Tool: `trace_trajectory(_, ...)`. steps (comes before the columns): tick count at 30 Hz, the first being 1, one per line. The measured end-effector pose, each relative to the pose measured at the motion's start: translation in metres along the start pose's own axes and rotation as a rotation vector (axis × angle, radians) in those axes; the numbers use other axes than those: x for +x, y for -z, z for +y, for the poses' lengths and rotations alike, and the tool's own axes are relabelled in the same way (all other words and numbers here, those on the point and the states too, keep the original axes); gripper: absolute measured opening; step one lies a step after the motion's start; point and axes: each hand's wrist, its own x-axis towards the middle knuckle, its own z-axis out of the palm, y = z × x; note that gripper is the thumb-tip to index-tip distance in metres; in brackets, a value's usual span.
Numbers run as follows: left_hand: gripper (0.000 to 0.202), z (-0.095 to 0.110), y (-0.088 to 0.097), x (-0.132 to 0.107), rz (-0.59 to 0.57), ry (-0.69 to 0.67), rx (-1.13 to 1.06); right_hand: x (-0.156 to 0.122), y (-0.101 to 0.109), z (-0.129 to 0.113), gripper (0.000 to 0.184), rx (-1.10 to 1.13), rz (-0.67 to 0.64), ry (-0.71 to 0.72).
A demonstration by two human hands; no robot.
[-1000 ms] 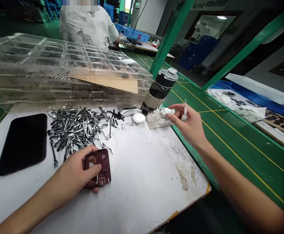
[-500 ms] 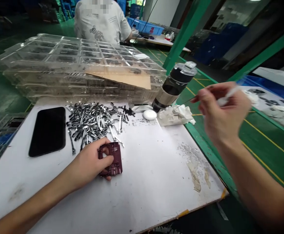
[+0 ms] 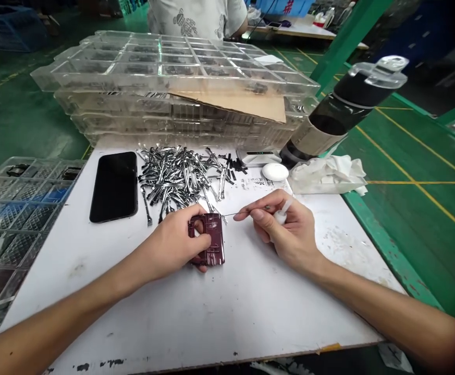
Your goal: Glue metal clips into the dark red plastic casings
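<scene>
Head view: you look down on a white worktop (image 3: 227, 317). Its near edge passes under your forearms, and a green rail (image 3: 387, 245) runs along its right edge. Below your hands the white surface goes on to the near edge, so you have room for moving there. Your left hand (image 3: 176, 242) is closed around a dark red plastic frame (image 3: 207, 239), with the thumb lying across its open window. The frame seems to rest on the worktop, near the middle of the view. Your right hand (image 3: 285, 229) pinches a thin needle tool (image 3: 246, 212) with a white handle (image 3: 282, 213). The needle tip reaches the upper right corner of the frame, but I cannot tell if it touches. Just behind the frame lies a pile of chrome metal pieces (image 3: 180, 177), and left of it a black phone (image 3: 113, 187). Beyond your right hand are a round white case (image 3: 274, 172), a small white device (image 3: 258, 157), crumpled white material (image 3: 327, 174) and a tilted black bottle (image 3: 340, 114). Stacked clear plastic trays (image 3: 172, 67) with a cardboard sheet (image 3: 231, 104) stand along the far side, and another clear tray (image 3: 20, 219) sits beside the left edge. Farther away, a person in a patterned shirt (image 3: 192, 15) sits at another table.
</scene>
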Motion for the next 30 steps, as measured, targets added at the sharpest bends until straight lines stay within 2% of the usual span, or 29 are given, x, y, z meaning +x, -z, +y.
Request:
trace_trajectory(9, 0.014, 0.005, -0.001, -0.001, -0.003, 0.028, 0.005, 0.000, 0.000, 0.002, 0.003, 0.011, -0.025, 0.022)
trace_trajectory(16, 0.013, 0.007, 0.000, 0.000, -0.001, 0.041, 0.002, -0.003, 0.003, 0.007, 0.004, 0.136, 0.042, 0.081)
trace_trajectory(22, 0.012, 0.007, 0.000, -0.002, -0.005, 0.038, -0.001, -0.011, 0.006, 0.006, 0.006, 0.155, -0.109, 0.108)
trace_trajectory(30, 0.013, 0.009, 0.000, -0.003, 0.015, 0.045, 0.011, -0.013, 0.009, 0.001, 0.008, -0.096, -0.238, 0.182)
